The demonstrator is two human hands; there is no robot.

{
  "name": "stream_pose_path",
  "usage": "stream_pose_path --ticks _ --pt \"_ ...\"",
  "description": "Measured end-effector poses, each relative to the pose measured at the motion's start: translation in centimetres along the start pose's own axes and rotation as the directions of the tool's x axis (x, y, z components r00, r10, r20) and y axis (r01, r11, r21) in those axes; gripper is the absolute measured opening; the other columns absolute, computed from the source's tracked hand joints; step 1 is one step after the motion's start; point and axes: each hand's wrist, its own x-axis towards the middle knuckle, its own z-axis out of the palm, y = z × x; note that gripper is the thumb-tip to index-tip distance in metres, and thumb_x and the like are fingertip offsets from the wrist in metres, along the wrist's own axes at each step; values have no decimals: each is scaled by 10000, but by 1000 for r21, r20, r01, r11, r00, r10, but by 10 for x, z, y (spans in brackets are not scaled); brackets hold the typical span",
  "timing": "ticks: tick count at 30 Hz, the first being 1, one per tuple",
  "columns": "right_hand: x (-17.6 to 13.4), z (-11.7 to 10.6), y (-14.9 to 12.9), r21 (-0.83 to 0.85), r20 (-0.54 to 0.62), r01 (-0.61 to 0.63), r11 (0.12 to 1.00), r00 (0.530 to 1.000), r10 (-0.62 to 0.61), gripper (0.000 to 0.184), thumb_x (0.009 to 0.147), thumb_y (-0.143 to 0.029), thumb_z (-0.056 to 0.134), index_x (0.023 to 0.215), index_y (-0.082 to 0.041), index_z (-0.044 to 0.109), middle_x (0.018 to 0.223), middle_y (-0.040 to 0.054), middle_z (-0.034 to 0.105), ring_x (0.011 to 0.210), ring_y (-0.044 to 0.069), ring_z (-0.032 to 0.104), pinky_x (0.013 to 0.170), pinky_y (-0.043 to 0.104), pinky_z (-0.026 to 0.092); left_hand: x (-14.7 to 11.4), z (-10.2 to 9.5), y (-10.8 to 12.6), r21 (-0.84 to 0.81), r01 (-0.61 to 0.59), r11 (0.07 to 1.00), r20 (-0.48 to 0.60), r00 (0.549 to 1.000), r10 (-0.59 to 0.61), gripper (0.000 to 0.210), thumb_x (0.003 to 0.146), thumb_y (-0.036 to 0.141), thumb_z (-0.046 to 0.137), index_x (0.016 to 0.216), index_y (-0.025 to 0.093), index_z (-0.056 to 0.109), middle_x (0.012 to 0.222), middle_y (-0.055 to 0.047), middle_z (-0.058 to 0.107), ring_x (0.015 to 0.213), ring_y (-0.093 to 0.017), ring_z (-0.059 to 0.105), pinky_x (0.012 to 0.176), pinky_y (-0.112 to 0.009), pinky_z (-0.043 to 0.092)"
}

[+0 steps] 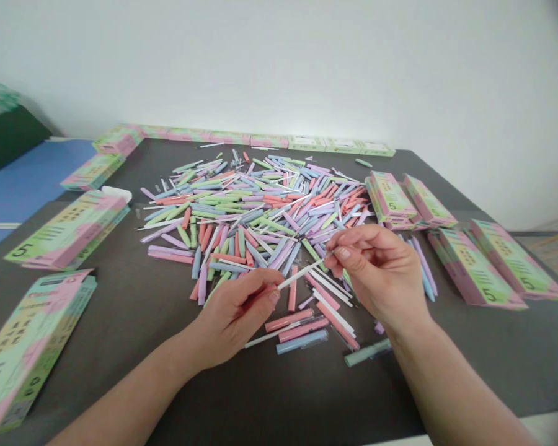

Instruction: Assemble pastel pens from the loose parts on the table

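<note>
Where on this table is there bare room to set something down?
Bare dark tabletop lies between the left forearm and right forearm, on the near side of the blue pen barrel. Other patches lie between the left-hand cartons and left forearm, and between the right forearm and right-hand cartons. The middle is crowded with a heap of pastel pen parts.

The thin rod [305, 272] between the left grip [232, 314] and right grip [382, 272] looks like smooth white plastic. Beyond both grips, the heaped barrels [235, 195] look like smooth pastel plastic with a soft, satin-like finish. Just right of the left grip, a blue barrel [295, 344] shows clear, glossy plastic. The cartons left [69, 224] and right [486, 263] of the grips appear to be smooth printed card. Beneath everything, the dark table [260, 406] looks smooth and matt.
</note>
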Motion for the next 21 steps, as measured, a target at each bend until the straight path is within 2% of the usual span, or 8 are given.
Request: stream_pose_path --ticks 5,11,15,21 --pt "-1 1 -1 -8 22 11 1000 1000 -10 144 814 -92 720 887 -216 729 754 -13 712 639 85 676 567 176 558 1 -1 1 7 -2 1000 7 1000 2 181 979 261 403 1034 176 552 666 53 447 571 -92 409 535 -218 327" --pt "-2 5 -2 -91 42 25 996 999 -21 196 773 -53 743 880 -217 734 816 -11 740 667 74 689 622 154 570 0 0 1 0 9 1000 14 1000 -9 190 979 272 402 1020 168 555 678 44 459 588 -96 425 545 -220 337" --pt "-3 11 -5 -150 43 -38 988 998 45 197 733 -54 772 847 -210 736 771 -7 745 669 93 697 625 166 584 1 0 1 8 21 1000 9 1000 -21 193 977 270 402 1030 167 557 680 44 453 592 -97 424 549 -217 342" --pt "-2 12 -3 -102 51 -130 986 989 135 180 727 -93 785 853 -214 744 753 -2 752 621 107 698 557 180 583 3 -1 4 29 20 999 10 1000 -20 195 974 271 402 1022 170 561 660 50 443 574 -97 418 536 -212 339"
